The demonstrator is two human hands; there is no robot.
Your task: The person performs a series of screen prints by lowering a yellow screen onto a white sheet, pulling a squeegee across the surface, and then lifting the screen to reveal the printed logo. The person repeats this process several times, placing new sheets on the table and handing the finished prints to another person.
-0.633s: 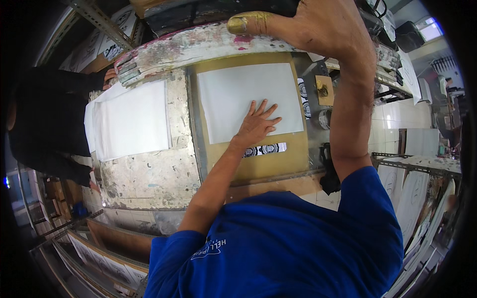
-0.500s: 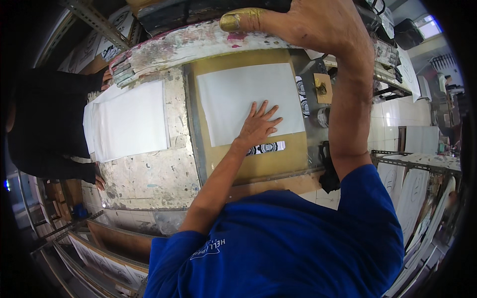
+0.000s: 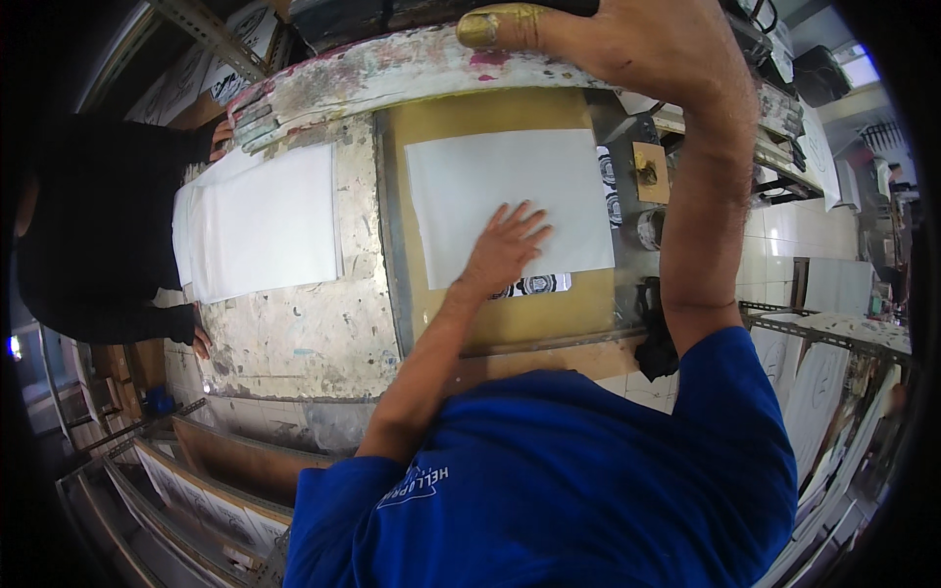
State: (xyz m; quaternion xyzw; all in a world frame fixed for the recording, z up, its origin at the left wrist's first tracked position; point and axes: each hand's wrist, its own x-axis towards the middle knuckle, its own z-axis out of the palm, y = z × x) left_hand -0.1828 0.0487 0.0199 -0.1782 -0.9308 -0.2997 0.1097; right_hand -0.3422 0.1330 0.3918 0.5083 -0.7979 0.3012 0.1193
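My left hand [image 3: 506, 247] lies open, fingers spread, on a white sheet [image 3: 510, 176]. The sheet rests on a yellowish-brown board [image 3: 446, 318]. Black-and-white patterned strips stick out from beneath it: a lower strip [image 3: 542, 284] along the near edge and a side strip [image 3: 610, 186] at the right. My right hand [image 3: 637, 44] is raised at the top, its thumb smeared with gold paint. That thumb presses against a raised, paint-stained frame [image 3: 392, 83], probably a printing screen. The other fingers of this hand are hidden, gripping around its edge.
At the left a person in black [image 3: 108, 225] has hands by a second stack of white sheets [image 3: 265, 225] on the stained table [image 3: 294, 333]. A gold-smeared card [image 3: 650, 171] and a round tub [image 3: 650, 228] sit at the right. Racks [image 3: 823, 323] stand to the right, others [image 3: 196, 500] lower left.
The white sheet has slid slightly toward me under my left hand, covering more of the lower strip. My left fingers are somewhat closer together. My right hand keeps its place on the frame.
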